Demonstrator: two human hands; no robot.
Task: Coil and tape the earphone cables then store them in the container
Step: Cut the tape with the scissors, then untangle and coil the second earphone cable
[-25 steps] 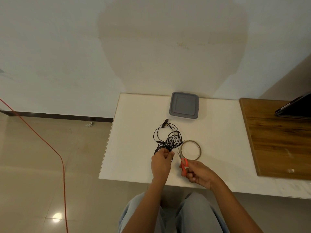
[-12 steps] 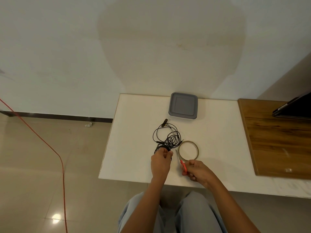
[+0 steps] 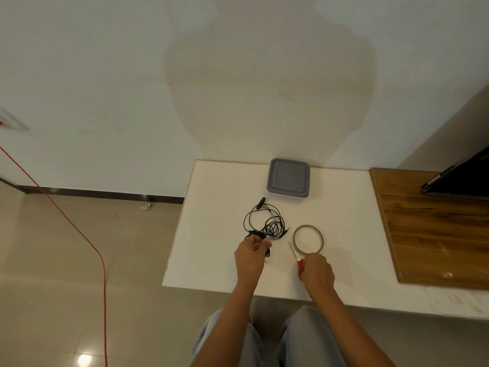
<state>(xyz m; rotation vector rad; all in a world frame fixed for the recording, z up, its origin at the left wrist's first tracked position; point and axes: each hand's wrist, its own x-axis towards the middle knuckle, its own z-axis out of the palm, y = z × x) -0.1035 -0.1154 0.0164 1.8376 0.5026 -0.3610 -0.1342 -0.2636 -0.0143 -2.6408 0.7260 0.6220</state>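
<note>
A tangle of black earphone cables (image 3: pixel 267 223) lies on the white table (image 3: pixel 217 234). My left hand (image 3: pixel 250 256) grips the near end of the cables, a short piece hanging below the fingers. My right hand (image 3: pixel 316 270) holds red-handled scissors (image 3: pixel 295 254), blades pointing away toward the tape roll (image 3: pixel 308 239), a thin ring lying flat just right of the cables. The grey container (image 3: pixel 288 179), lid on, sits at the table's far edge by the wall.
A wooden board (image 3: pixel 434 229) covers the table's right part, with a dark flat device (image 3: pixel 460 178) at its far end. An orange cord (image 3: pixel 79 229) runs over the tiled floor to the left. My knees show below the table's near edge.
My right hand with the scissors has drawn apart from my left hand, toward the right and nearer the tape roll. My left hand keeps its hold on the cables.
</note>
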